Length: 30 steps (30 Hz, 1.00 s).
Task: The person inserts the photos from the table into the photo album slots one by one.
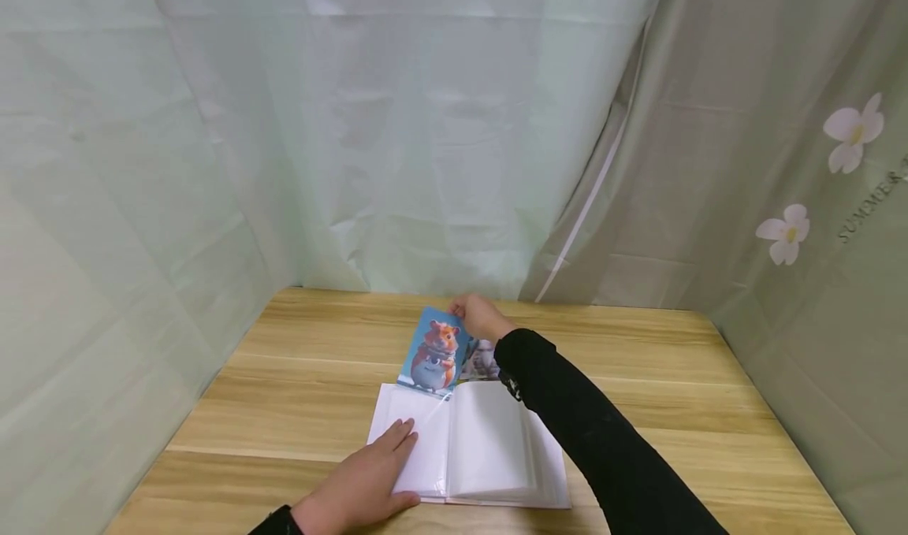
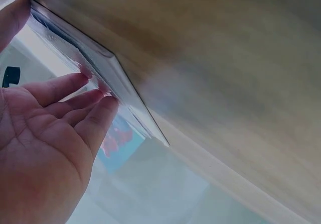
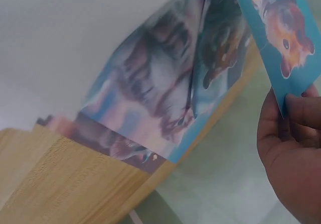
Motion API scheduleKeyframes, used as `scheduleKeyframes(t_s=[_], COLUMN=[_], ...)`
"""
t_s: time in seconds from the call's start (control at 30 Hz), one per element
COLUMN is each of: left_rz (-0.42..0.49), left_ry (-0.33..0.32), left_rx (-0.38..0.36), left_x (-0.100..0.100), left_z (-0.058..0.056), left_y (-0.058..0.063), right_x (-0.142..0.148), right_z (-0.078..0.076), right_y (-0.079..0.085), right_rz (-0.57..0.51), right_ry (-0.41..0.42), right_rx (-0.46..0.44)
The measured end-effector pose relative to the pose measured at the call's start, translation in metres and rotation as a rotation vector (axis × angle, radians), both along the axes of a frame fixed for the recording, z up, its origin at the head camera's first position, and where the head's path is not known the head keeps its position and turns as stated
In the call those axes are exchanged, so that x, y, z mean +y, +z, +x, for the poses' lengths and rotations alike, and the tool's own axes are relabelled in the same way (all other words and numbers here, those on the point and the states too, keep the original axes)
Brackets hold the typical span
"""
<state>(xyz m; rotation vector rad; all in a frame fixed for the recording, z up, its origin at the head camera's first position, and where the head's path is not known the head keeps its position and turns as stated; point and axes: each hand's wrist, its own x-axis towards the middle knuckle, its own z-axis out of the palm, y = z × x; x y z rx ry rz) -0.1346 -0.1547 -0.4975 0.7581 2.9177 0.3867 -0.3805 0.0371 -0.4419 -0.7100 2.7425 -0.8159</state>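
A white photo album (image 1: 491, 440) with pocket pages lies spread on the table. My left hand (image 1: 365, 472) rests on its left page, fingers extended; in the left wrist view the fingertips (image 2: 109, 103) touch the page. My right hand (image 1: 484, 317) pinches the top corner of a blue picture card (image 1: 434, 354) with an orange-and-white hamster on it. The card stands over the top edge of the left page; whether its lower edge is inside the pocket I cannot tell. In the right wrist view, thumb and fingers (image 3: 305, 111) grip the card.
Behind the album lie several more picture cards (image 3: 150, 78), one showing a grey furry animal (image 1: 482, 359), partly hidden by my right arm. The wooden table (image 1: 319, 362) is bordered by pale curtains (image 1: 426, 165) at the back and sides.
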Motion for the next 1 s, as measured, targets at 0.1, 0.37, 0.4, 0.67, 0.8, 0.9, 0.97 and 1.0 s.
scheduleKeyframes(t_s=[0.1,0.37,0.4,0.67,0.8,0.9,0.97,1.0], left_rz=[-0.001,-0.01,-0.008,-0.016,-0.017,-0.018,-0.018,-0.016], left_ry=[0.005,0.015,0.015,0.019,0.017,0.019,0.022,0.021], left_rx=[-0.016,-0.038,-0.036,-0.044,-0.048,-0.047,-0.044,-0.038], left_x=[0.0,0.0,0.0,0.0,0.0,0.0,0.0,0.0], left_z=[-0.001,-0.001,-0.001,-0.001,-0.001,-0.001,-0.001,-0.001], left_y=[0.001,-0.002,-0.002,-0.003,-0.003,-0.002,-0.001,-0.001], right_x=[-0.003,-0.011,-0.012,-0.017,-0.018,-0.02,-0.02,-0.021], right_z=[0.002,0.003,0.004,0.011,0.012,0.013,0.014,0.015], right_y=[0.005,0.004,0.003,-0.001,-0.004,-0.005,-0.006,-0.005], right_rz=[0.025,0.041,0.038,0.014,0.022,0.03,0.042,0.048], right_ry=[0.014,0.038,0.045,0.108,0.116,0.12,0.13,0.136], right_rx=[-0.005,-0.023,-0.025,-0.028,-0.044,-0.053,-0.05,-0.048])
